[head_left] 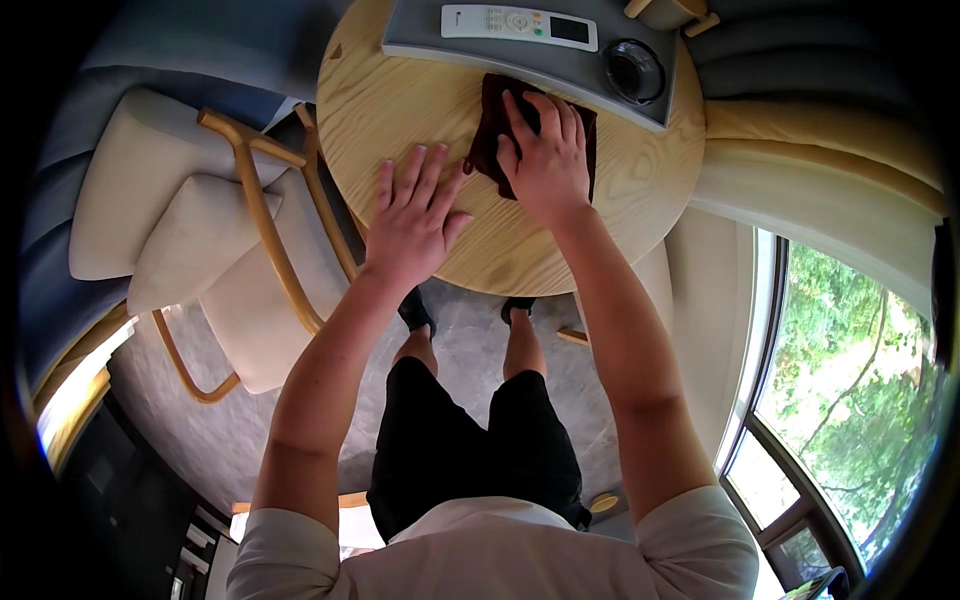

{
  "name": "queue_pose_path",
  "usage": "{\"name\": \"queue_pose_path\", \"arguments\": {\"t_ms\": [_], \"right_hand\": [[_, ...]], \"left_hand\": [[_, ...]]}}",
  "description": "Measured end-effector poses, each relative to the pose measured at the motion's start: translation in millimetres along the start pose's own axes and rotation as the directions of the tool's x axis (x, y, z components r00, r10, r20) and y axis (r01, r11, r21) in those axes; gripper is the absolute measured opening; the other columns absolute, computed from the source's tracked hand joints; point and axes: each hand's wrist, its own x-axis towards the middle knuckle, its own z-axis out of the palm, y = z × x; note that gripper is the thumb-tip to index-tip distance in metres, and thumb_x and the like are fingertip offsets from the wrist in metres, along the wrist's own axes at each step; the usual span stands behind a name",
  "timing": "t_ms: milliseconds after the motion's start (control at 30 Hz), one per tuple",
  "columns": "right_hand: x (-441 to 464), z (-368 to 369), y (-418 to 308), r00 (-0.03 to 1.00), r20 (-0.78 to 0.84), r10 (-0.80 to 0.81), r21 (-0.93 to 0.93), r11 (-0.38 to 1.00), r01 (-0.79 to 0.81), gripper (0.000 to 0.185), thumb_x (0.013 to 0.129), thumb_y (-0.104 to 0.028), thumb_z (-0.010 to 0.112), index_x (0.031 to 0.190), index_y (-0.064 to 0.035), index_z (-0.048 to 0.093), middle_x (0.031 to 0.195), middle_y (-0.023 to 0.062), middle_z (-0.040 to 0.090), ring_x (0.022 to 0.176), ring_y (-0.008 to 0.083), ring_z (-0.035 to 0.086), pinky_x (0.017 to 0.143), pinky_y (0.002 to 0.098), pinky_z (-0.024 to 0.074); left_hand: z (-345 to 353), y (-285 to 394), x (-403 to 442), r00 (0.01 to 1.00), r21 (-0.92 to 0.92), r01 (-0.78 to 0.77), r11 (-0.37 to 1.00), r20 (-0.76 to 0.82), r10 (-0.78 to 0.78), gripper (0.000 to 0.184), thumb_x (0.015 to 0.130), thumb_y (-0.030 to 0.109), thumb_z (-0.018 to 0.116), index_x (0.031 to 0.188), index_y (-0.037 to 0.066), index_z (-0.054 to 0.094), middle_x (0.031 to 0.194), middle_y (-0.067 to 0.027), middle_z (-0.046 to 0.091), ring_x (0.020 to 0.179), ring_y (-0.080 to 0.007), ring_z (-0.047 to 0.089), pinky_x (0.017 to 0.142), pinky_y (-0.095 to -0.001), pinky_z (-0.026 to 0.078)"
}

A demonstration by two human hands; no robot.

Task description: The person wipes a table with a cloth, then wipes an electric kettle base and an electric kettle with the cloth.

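Note:
A round wooden table [400,110] stands in front of me. My left hand [412,215] rests palm down on its wood with the fingers spread. My right hand [548,160] lies on a dark red cloth [492,125], its fingers apart and pressing on the fabric. The cloth is folded, with a small loop at its left corner close to the left fingertips. Just beyond the cloth is a grey tray [430,45], which holds a white remote control [480,22] and a dark glass ashtray [634,72].
At the left is an armchair [285,250] with wooden arms and a beige cushion [205,235]. Another pale seat [650,290] is partly under the table's right side. A window [850,390] and a curtain [820,200] are on the right. Part of a wooden object shows at the tray's far right.

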Motion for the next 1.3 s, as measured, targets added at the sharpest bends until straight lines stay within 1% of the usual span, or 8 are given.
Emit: {"name": "queue_pose_path", "arguments": {"t_ms": [200,300,500,633,833,967,1133,1300], "right_hand": [[8,3,2,1.000,0.002,0.020,0.002,1.000,-0.020,0.053,0.097,-0.033,0.065,0.147,-0.0145,0.065,0.145,0.0113,0.053,0.139,0.0336,0.048,0.121,0.0511,0.0369],[7,4,3,1.000,-0.003,0.016,-0.016,1.000,-0.016,0.053,0.097,-0.034,0.064,0.147,-0.0149,0.065,0.145,0.0109,0.053,0.139,0.0332,0.049,0.121,0.0505,0.0373],[5,6,1,1.000,-0.013,0.008,-0.034,0.999,-0.009,0.053,0.098,-0.035,0.063,0.147,-0.0154,0.065,0.144,0.0104,0.054,0.138,0.0329,0.049,0.121,0.0502,0.0376],[2,8,1,1.000,-0.009,0.018,-0.054,0.998,-0.018,0.053,0.099,-0.036,0.061,0.148,-0.0156,0.064,0.145,0.0107,0.054,0.139,0.0333,0.049,0.121,0.0504,0.0375],[-21,8,-28,0.999,-0.014,0.051,-0.096,0.994,-0.052,0.056,0.101,-0.036,0.055,0.152,-0.0142,0.059,0.150,0.0141,0.053,0.141,0.0355,0.048,0.121,0.0525,0.0367],[-47,-3,-73,0.996,0.008,0.090,-0.079,0.993,-0.089,0.057,0.098,-0.033,0.058,0.151,-0.0111,0.060,0.150,0.0149,0.054,0.142,0.0362,0.048,0.120,0.0538,0.0365],[-79,-18,-122,0.989,0.085,0.120,0.023,0.992,-0.122,0.060,0.095,-0.029,0.062,0.152,-0.0105,0.057,0.150,0.0148,0.053,0.144,0.0369,0.046,0.121,0.0548,0.0358],[-105,-22,-152,0.980,0.143,0.139,0.084,0.985,-0.152,0.060,0.096,-0.028,0.061,0.153,-0.0102,0.057,0.154,0.0151,0.051,0.145,0.0390,0.045,0.121,0.0570,0.0350]], "left_hand": [[-4,-1,0,1.000,-0.051,0.001,0.999,0.005,-0.001,0.065,0.103,0.044,0.062,0.161,0.017,0.047,0.170,-0.0137,0.039,0.159,-0.0347,0.032,0.130,-0.0579,0.019],[-3,-9,1,0.998,-0.246,0.066,0.967,-0.009,-0.070,0.065,0.105,0.037,0.062,0.163,0.014,0.043,0.171,-0.0156,0.037,0.159,-0.0368,0.030,0.131,-0.0568,0.021],[-12,-80,-5,0.988,-0.146,0.083,0.986,-0.120,-0.101,0.061,0.108,0.025,0.057,0.164,0.008,0.038,0.172,-0.0165,0.033,0.161,-0.0366,0.028,0.131,-0.0561,0.022],[-7,-101,-6,0.999,-0.057,0.019,0.998,-0.028,-0.020,0.059,0.111,0.026,0.050,0.164,0.005,0.036,0.173,-0.0158,0.030,0.163,-0.0353,0.023,0.132,-0.0555,0.017],[1,-98,-6,0.999,-0.018,0.024,1.000,-0.035,-0.025,0.060,0.112,0.028,0.047,0.165,0.003,0.033,0.174,-0.0147,0.029,0.163,-0.0347,0.021,0.132,-0.0555,0.014],[2,-97,-7,0.995,0.011,0.008,1.000,-0.098,-0.007,0.060,0.110,0.031,0.052,0.163,0.005,0.039,0.171,-0.0137,0.034,0.162,-0.0334,0.026,0.132,-0.0560,0.017],[3,-97,-6,0.996,0.024,-0.003,1.000,-0.093,0.006,0.061,0.110,0.031,0.052,0.163,0.006,0.038,0.172,-0.0138,0.035,0.162,-0.0339,0.026,0.132,-0.0562,0.017],[1,-98,-7,0.998,-0.014,0.006,1.000,-0.068,-0.007,0.062,0.111,0.028,0.049,0.166,0.005,0.032,0.174,-0.0152,0.030,0.163,-0.0344,0.024,0.132,-0.0557,0.014]]}}
